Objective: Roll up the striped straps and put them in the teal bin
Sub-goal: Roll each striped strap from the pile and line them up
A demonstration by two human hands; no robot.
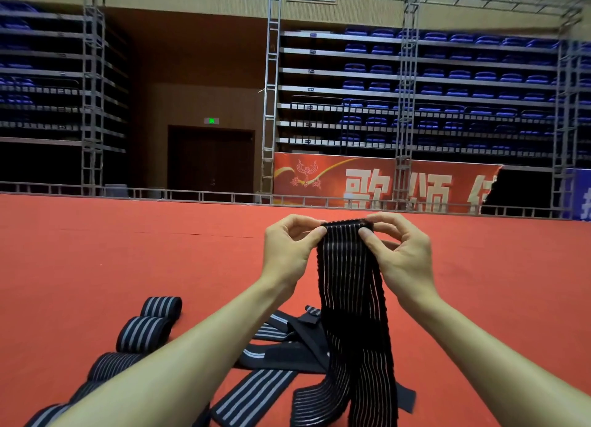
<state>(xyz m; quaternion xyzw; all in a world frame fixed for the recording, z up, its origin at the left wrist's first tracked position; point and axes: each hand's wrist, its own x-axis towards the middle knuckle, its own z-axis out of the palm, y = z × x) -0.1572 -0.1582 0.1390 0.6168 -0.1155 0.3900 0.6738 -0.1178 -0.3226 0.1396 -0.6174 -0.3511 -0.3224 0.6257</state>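
Pinching the top edge of a black striped strap (pixel 350 282) with 2 hands, I am holding it up in front of me: my left hand (pixel 287 247) is gripping 1 corner, my right hand (pixel 399 254) the other. Its length is hanging down to the red carpet (pixel 128 250), among loose straps (pixel 284 356). Rolled straps (pixel 144 334) are lying in a row to their left.
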